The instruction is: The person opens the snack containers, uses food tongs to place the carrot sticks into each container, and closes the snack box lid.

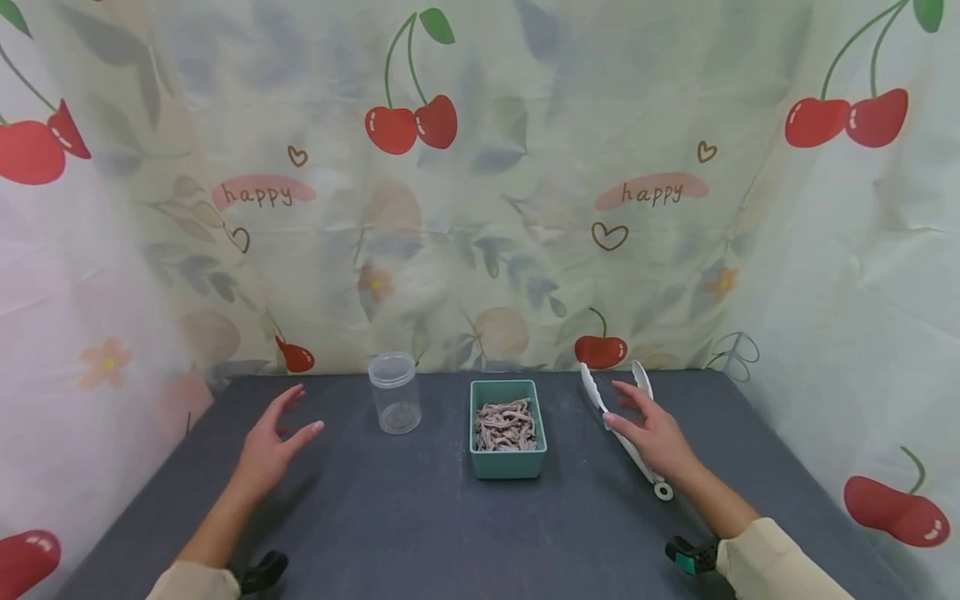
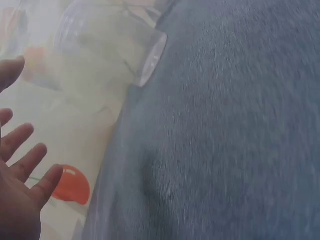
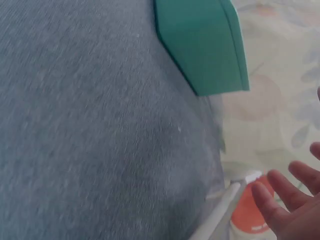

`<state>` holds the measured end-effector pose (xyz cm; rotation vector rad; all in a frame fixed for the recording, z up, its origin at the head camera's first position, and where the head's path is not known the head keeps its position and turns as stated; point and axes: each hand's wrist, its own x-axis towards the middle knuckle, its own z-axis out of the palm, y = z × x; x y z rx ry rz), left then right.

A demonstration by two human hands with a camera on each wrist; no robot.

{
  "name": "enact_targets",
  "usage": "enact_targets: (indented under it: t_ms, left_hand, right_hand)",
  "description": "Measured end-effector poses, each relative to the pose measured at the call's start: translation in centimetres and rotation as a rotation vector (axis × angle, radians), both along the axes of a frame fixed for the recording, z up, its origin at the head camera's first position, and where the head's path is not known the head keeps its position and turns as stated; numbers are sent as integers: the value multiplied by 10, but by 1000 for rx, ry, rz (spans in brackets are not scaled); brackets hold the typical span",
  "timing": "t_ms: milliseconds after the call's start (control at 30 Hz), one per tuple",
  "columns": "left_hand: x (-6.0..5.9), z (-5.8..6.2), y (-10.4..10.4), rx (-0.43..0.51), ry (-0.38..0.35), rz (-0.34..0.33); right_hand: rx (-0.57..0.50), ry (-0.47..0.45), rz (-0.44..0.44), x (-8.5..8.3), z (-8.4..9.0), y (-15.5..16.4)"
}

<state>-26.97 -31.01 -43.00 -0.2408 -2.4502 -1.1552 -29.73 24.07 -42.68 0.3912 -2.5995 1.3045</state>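
The right hand [image 1: 654, 432] hovered with its fingers spread and relaxed over a pair of white plastic tongs [image 1: 619, 423], gripping nothing; whether the palm touched the tongs could not be told. The tongs lay on the grey table [image 1: 420, 525] at the right, their two arms pointing toward the far edge and their ringed end toward the near side. The left hand [image 1: 272, 442] was held above the table at the left, fingers spread and empty, near a clear plastic jar [image 1: 394, 392] that stood upright just to its right and held nothing visible. Between jar and tongs sat a teal rectangular tub [image 1: 507, 428], filled with a tangle of pale brown, worm-like pieces [image 1: 506, 425]. The right wrist view showed the tub's teal wall [image 3: 202, 45] and one white tong tip [image 3: 235, 187] beside the fingertips [image 3: 265, 200]. Judging by this, the work had scarcely begun: the tongs were not yet picked up, all the pieces lay in the tub, and the jar stood untouched. A cherry-printed cloth [image 1: 480, 183] hung behind the table.
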Motion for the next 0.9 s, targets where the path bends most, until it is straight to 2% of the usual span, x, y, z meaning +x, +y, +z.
enact_targets:
  t_ms: [333,633,900]
  left_hand:
    - [-8,1,25,202,16,-17]
    - [-28,-2,48,266,-46,-13]
    - [-44,-6,62,336,-96,-23]
  right_hand:
    - [-74,-25,93,-10,2,-27]
    - [-156,-94,142,-10,-5,-50]
    - [-219,-175,138,-14,-19,-66]
